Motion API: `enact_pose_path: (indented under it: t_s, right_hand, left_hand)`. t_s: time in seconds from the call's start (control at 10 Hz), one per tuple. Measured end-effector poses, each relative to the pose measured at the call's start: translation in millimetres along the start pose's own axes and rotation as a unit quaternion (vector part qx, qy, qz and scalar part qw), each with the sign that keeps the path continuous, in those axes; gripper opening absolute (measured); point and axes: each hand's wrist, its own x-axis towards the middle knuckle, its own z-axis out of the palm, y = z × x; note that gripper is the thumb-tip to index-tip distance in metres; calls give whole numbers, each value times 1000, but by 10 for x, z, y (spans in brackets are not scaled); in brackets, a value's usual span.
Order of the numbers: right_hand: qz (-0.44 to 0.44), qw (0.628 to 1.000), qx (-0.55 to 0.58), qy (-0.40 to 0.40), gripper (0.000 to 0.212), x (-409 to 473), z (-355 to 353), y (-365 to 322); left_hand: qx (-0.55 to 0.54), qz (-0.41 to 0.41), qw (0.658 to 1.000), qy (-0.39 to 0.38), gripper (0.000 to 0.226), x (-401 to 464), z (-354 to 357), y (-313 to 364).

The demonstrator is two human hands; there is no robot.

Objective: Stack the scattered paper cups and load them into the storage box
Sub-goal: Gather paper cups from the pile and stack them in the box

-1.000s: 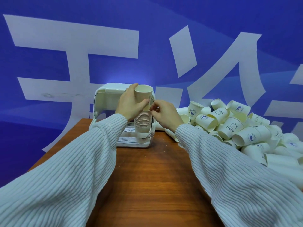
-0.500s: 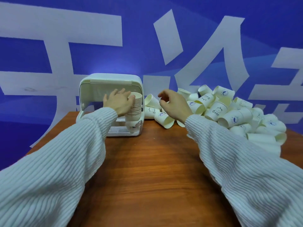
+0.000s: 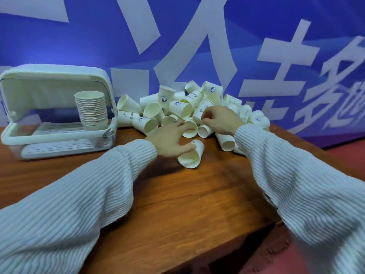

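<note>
Both hands are in the heap of loose paper cups (image 3: 177, 107); one nested stack of cups (image 3: 91, 110) stands in the storage box (image 3: 59, 133).

The stack stands upright at the right end of the open white box, which sits at the left of the wooden worktop (image 3: 177, 194). The heap lies to the right of the box, against the blue banner (image 3: 118, 36). The left hand (image 3: 169, 139) is spread open, thumb touching a tipped cup (image 3: 191, 156) nearest the front. The right hand (image 3: 221, 119) pinches the rim of a cup in the heap.
</note>
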Motion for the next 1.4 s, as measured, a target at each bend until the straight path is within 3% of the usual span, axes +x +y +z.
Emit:
enact_pose_path:
  t_s: [0.1, 0.2, 0.5, 0.9, 1.0, 1.1, 1.4]
  right_hand:
    - [55, 998, -38, 21, 16, -107, -66, 298]
    - [121, 987, -102, 13, 20, -252, -176, 577]
    - [238, 962, -132, 15, 24, -676, -396, 1117]
    - [312, 944, 104, -31, 33, -681, -325, 1307]
    - [311, 942, 128, -4, 17, -724, -457, 1176]
    - [271, 950, 150, 49, 16, -704, -621, 1035]
    - [121, 962, 236, 59, 16, -353, -544, 60]
  left_hand:
    - [21, 28, 998, -59, 77, 89, 181, 144]
    - [41, 6, 996, -77, 80, 155, 288, 248]
    - [45, -23, 993, -109, 87, 337, 436, 483]
    - [-3, -36, 999, -2, 86, 296, 226, 620]
    - [-15, -47, 998, 25, 81, 285, 121, 583]
    - [-19, -62, 996, 60, 75, 239, -43, 566]
    - [-16, -130, 977, 166, 64, -150, -690, 267]
